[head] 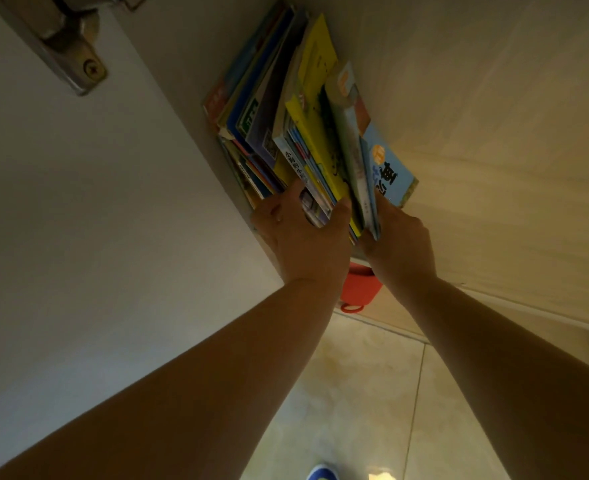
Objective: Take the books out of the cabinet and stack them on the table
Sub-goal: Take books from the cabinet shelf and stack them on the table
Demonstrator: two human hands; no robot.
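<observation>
1. The left hand (303, 233) gripped the near ends of several books (286, 126): the thumb lay on the right of the bundle, the fingers curled round its left side.
2. The right hand (398, 237) held the near end of the blue book (388, 168) and the thin volumes beside it; its fingers were hidden behind the covers, so their spread could not be told.
3. The books stood packed on edge inside the cabinet (494, 133), against its left wall, spines and lower edges facing the person. Their long axes ran from the near edge of the shelf toward the back, and the group leaned left.
4. The covers were thin, glossy and flat, in yellow, blue, red and purple, some printed with characters.
5. The cabinet panel was pale wood grain. A metal hinge (74, 53) was screwed to the white door (78, 237).
6. A red container (357, 289) sat below the shelf, above the tiled floor (372, 393).
</observation>
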